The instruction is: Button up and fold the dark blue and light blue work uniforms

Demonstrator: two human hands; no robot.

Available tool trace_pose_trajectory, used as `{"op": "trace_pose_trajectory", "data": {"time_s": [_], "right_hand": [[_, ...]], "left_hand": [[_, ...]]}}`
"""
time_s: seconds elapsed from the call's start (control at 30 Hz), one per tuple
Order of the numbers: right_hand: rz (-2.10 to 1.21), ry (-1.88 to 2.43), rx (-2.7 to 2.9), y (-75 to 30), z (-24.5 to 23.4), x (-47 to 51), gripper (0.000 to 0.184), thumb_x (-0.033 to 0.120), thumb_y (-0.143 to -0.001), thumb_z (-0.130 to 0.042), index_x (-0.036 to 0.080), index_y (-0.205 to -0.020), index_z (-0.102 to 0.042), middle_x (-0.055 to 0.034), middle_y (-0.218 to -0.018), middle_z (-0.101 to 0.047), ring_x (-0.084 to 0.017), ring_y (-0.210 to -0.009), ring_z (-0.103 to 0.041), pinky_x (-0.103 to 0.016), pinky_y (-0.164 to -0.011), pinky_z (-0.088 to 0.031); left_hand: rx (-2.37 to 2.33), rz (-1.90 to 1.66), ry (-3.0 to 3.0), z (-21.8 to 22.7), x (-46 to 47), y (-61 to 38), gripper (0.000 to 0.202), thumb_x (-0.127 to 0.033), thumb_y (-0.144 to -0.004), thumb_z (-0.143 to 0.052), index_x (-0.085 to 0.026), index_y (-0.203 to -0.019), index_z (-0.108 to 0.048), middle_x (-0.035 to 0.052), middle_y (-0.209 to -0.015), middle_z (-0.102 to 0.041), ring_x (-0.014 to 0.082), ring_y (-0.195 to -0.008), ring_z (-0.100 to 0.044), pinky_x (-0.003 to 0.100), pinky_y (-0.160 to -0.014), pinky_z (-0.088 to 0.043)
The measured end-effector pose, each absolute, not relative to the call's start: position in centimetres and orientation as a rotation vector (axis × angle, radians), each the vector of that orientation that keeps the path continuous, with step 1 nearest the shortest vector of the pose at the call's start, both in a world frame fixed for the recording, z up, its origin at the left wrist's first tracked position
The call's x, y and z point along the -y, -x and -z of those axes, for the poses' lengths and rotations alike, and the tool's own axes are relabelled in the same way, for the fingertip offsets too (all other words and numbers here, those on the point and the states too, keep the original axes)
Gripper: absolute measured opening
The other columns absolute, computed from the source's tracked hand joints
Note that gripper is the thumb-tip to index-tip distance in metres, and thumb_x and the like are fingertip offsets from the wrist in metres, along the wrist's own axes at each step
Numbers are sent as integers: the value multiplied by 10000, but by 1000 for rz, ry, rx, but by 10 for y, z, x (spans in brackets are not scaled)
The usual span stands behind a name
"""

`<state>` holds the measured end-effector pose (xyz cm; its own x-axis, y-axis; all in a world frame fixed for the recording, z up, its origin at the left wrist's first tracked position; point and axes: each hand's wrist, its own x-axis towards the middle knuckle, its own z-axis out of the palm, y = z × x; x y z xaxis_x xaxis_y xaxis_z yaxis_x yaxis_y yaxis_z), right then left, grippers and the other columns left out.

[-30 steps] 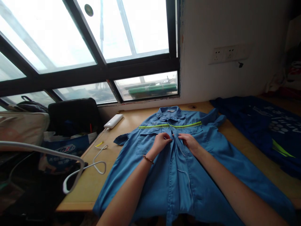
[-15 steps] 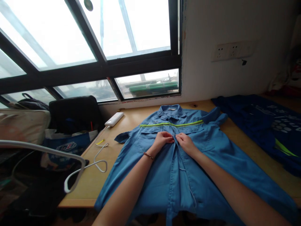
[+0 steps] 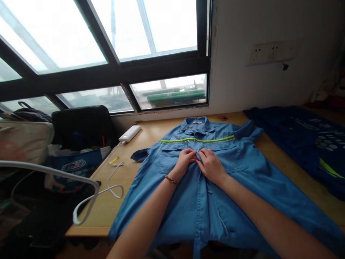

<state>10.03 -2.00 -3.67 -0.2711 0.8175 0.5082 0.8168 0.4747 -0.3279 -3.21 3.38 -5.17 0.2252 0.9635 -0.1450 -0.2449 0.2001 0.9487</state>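
Shirt [image 3: 185, 198]: mid-blue, lime-yellow chest band [image 3: 178, 140]. Second garment [image 3: 293, 144]: deep blue, pale print [image 3: 307, 124], lime patch [image 3: 329, 168]. Power bank [image 3: 130, 133]: white. Counter [image 3: 148, 136]: yellowish tan. Window frame [image 3: 161, 67]: black.

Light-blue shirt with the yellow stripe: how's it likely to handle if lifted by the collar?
Probably floppy: the light-blue shirt drapes in soft creases over the table. Its lower front looks open, so the two sides may swing apart. Breakage seems unlikely, since it appears to be mostly fabric.
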Motion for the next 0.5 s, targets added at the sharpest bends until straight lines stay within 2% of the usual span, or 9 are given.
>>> {"op": "trace_pose_trajectory", "data": {"time_s": [0.13, 0.27, 0.4, 0.5], "right_hand": [[-221, 1275, 1961, -103, 44, 13, 266, 281, -820, -470, 129, -1020, -559, -122, -1015, -522, -229, -959, -481, -359, -856, -413], [-468, 1241, 1767, -107, 55, 4, 233, 266, -823, -447, 147, -940, -609, -85, -941, -552, -181, -887, -529, -306, -822, -433], [-541, 1230, 1702, -110, 61, -3, 275, 227, -819, -396, 155, -897, -650, -85, -939, -579, -175, -873, -548, -309, -814, -430], [-650, 1254, 1527, -116, 66, -11, 237, 213, -764, -455, 166, -841, -674, -76, -914, -622, -183, -863, -569, -325, -825, -430]], "left_hand": [[-932, -1069, -954, 52, -33, 33, 249, -280, -614, -708, -117, -683, -534, -25, -535, -547, 56, -478, -532, 152, -491, -441], [-950, -1031, -966, 52, -33, 33, 247, -256, -619, -710, -104, -730, -550, 17, -610, -603, 100, -551, -593, 216, -588, -499], [-975, -997, -983, 52, -33, 29, 231, -202, -617, -707, -102, -768, -563, 33, -636, -633, 114, -572, -613, 237, -613, -509], [-1000, -967, -1043, 54, -32, 24, 220, -120, -578, -713, -90, -757, -588, 42, -645, -649, 118, -584, -621, 218, -608, -503]]}}
